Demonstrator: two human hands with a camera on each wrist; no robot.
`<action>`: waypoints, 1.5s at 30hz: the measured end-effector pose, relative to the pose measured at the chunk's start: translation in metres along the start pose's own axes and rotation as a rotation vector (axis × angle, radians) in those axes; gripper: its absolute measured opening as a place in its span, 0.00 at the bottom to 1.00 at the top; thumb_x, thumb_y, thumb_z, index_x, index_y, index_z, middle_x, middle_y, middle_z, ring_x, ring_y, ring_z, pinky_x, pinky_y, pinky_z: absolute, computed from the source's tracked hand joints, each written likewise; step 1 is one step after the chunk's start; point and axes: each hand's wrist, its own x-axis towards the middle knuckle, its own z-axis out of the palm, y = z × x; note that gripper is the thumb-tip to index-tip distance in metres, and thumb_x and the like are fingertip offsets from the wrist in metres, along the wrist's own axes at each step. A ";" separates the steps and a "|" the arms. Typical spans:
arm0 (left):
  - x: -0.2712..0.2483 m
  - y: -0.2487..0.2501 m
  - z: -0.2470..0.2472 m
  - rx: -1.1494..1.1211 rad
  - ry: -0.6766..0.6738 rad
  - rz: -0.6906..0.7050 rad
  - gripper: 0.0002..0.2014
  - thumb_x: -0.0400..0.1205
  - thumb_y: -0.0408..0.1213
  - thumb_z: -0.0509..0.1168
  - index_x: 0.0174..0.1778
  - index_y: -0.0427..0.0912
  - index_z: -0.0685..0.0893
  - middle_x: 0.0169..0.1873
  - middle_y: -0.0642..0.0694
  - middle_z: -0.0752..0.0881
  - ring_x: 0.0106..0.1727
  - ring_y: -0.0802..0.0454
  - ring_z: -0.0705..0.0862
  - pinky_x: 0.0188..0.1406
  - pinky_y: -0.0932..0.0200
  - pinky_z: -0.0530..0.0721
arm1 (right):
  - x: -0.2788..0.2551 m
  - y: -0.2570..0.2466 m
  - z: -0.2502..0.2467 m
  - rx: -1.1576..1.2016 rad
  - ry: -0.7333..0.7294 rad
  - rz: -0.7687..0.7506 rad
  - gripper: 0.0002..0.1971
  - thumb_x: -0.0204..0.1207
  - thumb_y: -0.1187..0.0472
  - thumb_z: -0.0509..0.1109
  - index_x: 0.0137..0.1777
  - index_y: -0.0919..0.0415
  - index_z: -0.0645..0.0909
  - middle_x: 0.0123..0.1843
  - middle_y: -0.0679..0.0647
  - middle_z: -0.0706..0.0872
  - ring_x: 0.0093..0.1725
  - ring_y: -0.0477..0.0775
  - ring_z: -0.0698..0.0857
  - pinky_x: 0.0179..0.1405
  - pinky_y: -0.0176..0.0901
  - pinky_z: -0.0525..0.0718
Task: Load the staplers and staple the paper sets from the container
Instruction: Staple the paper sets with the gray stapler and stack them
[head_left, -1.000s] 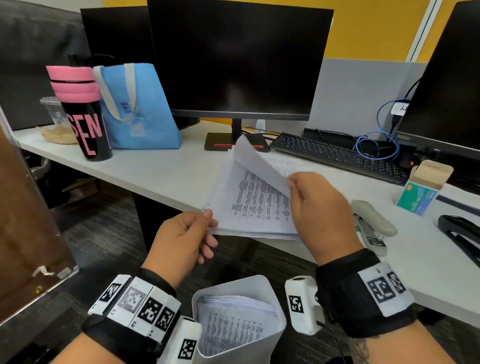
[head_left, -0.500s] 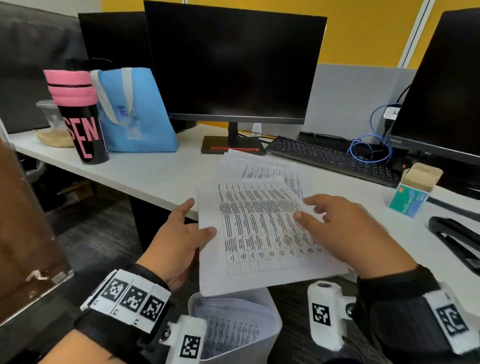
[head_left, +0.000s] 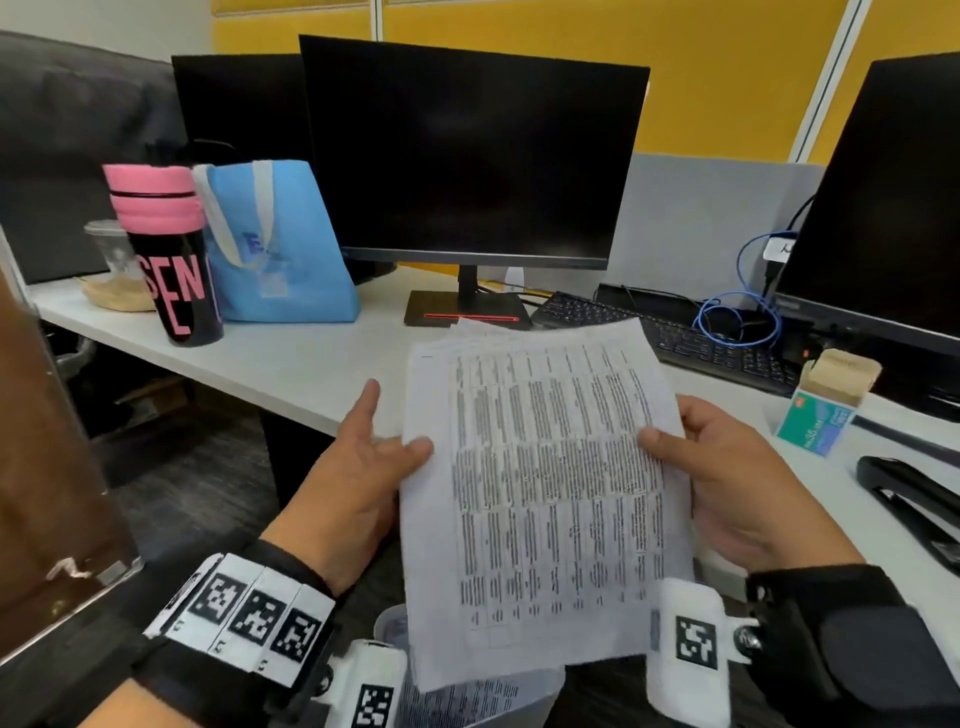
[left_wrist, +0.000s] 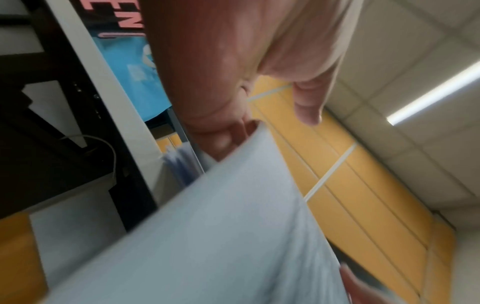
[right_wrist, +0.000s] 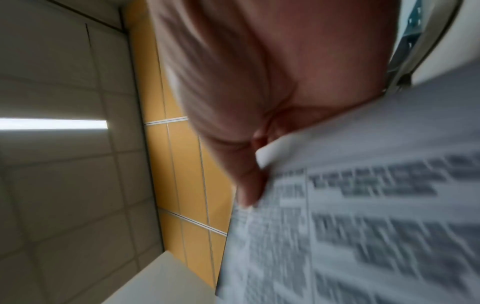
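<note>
A set of printed sheets (head_left: 545, 493) is held up, tilted, over the desk's front edge. My left hand (head_left: 374, 467) grips its left edge, thumb on the front. My right hand (head_left: 727, 478) grips its right edge the same way. In the left wrist view the sheets' pale back (left_wrist: 207, 236) fills the lower half below my fingers (left_wrist: 223, 139). The right wrist view shows blurred print (right_wrist: 363, 216) beside my thumb (right_wrist: 249, 185). A white container (head_left: 467, 701) holding more printed sheets sits below my wrists. A black stapler (head_left: 914, 509) lies at the right. A green staple box (head_left: 821, 410) stands open behind it.
On the white desk (head_left: 291, 364) stand a black monitor (head_left: 467, 156), a keyboard (head_left: 675, 338) with a blue cable (head_left: 743, 317), a blue bag (head_left: 275, 244) and a pink-lidded black tumbler (head_left: 171, 254). A second monitor (head_left: 883, 208) is at the right.
The sheets were leafed open on the desk, then gathered flat. Both hands have now lifted the set off the desk and tilted it up, one hand on each side edge.
</note>
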 end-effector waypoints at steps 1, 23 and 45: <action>0.000 0.005 0.001 -0.052 0.008 0.030 0.45 0.74 0.30 0.71 0.84 0.57 0.57 0.55 0.39 0.91 0.58 0.39 0.89 0.54 0.45 0.88 | -0.003 -0.001 0.002 0.008 -0.065 -0.008 0.18 0.68 0.69 0.70 0.59 0.64 0.81 0.53 0.62 0.91 0.51 0.62 0.91 0.42 0.49 0.91; -0.015 0.021 0.028 0.220 0.063 0.383 0.11 0.68 0.31 0.72 0.46 0.35 0.89 0.43 0.40 0.93 0.47 0.45 0.92 0.47 0.58 0.90 | -0.020 -0.002 0.033 -0.591 0.275 -0.699 0.18 0.72 0.60 0.77 0.53 0.34 0.82 0.57 0.38 0.78 0.57 0.37 0.79 0.54 0.39 0.85; -0.028 0.019 0.042 0.336 -0.106 0.428 0.28 0.68 0.25 0.76 0.53 0.61 0.76 0.45 0.40 0.92 0.46 0.40 0.92 0.43 0.47 0.91 | -0.038 -0.005 0.070 -0.980 -0.047 -0.914 0.16 0.74 0.42 0.70 0.60 0.41 0.83 0.52 0.38 0.77 0.56 0.43 0.77 0.55 0.54 0.80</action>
